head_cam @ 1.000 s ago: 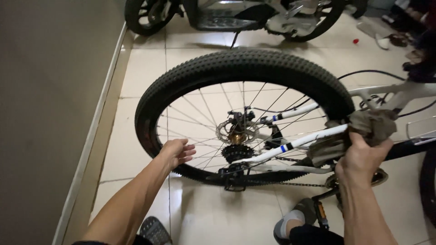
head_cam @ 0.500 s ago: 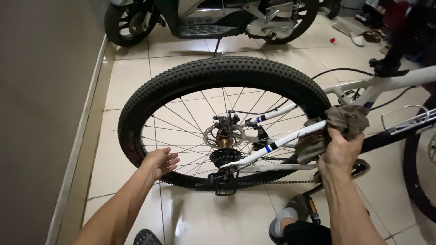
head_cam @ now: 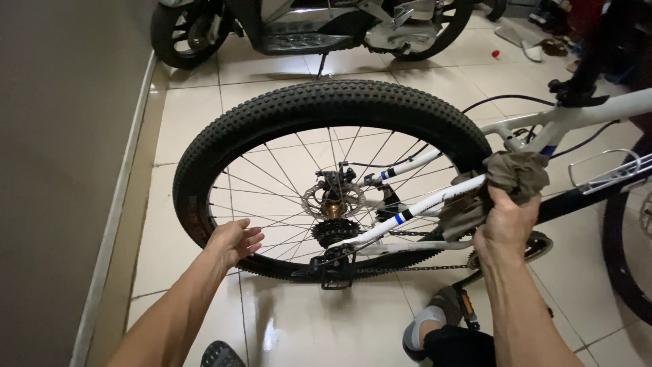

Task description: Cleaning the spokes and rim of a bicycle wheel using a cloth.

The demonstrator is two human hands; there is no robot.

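A white bicycle frame (head_cam: 577, 115) stands on a tiled floor with its rear wheel (head_cam: 326, 109) toward me, knobby black tyre and thin spokes. My left hand (head_cam: 234, 241) rests open against the tyre's lower left rim, fingers spread. My right hand (head_cam: 506, 224) grips a grey-brown rag (head_cam: 509, 177) pressed onto the white stay tube (head_cam: 421, 204) beside the tyre. The hub, brake disc and sprockets (head_cam: 333, 204) sit at the wheel's centre, the chain (head_cam: 421, 267) running below.
A motor scooter (head_cam: 305, 27) is parked at the back. A grey wall (head_cam: 61, 170) runs down the left. A second dark wheel (head_cam: 628, 251) is at the right edge. Sandals (head_cam: 523, 47) lie at the far right. My knee and foot (head_cam: 441, 333) are below.
My left hand has shifted down along the tyre's lower left. My right hand has slid the rag a little along the white tube; the view has drifted right.
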